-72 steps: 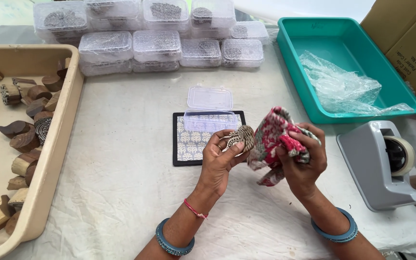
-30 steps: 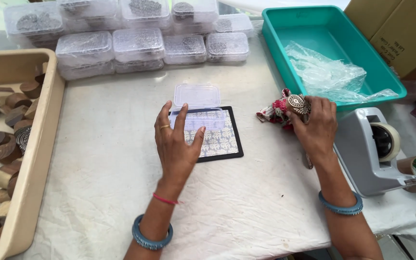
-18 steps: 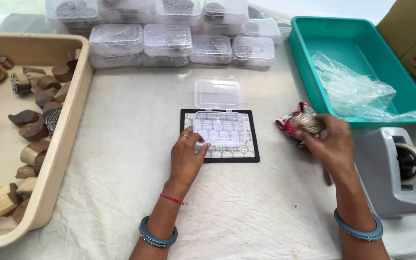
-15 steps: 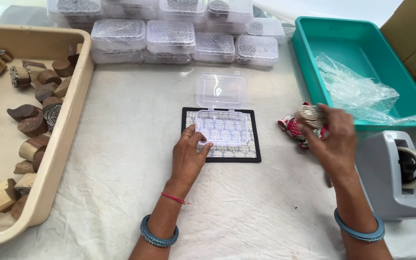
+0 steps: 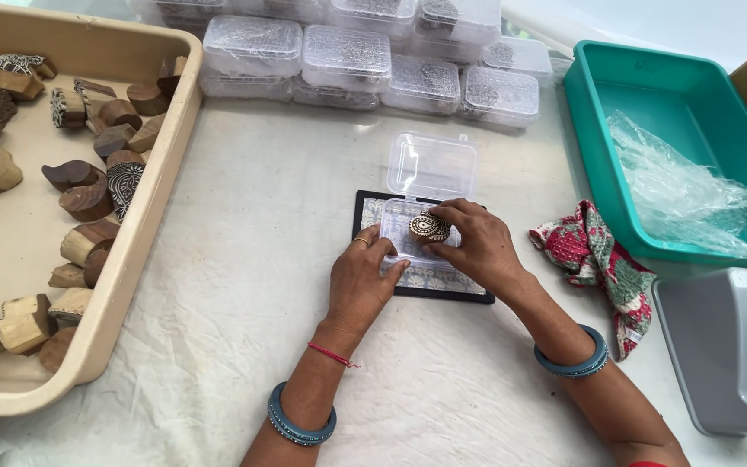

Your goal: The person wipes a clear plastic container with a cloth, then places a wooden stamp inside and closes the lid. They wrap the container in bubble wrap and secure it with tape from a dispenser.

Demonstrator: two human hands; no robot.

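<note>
**Carved Stamp Held Over Open Box**

A person's right hand (image 5: 477, 246) pinches a small round wooden stamp (image 5: 430, 227), carved face up, fingers closed around its rim, just above the open clear plastic box (image 5: 417, 220). The left hand (image 5: 365, 281) rests against the box's near left corner, fingertips curled onto its edge and holding nothing else. The box sits on a dark-framed patterned mat (image 5: 430, 277) at the middle of the cloth-covered desk (image 5: 244, 294), its hinged lid (image 5: 432, 164) standing open on the far side.

To the right lies a crumpled red floral cloth (image 5: 594, 259), near a teal tub (image 5: 676, 112) with crinkled clear plastic film (image 5: 693, 186) inside and a grey tape dispenser (image 5: 732, 355) at the near right. A beige tray (image 5: 144, 216) of loose wooden stamps fills the left, and closed clear boxes (image 5: 347, 60) are stacked along the far edge.

The light box looks likely to skid or tip on the mat if the steadying hand lets go early. The stamp could also catch on the box wall and land tilted, which would probably keep the lid from closing flat. Whether the stamp already touches the box floor cannot be told.
</note>
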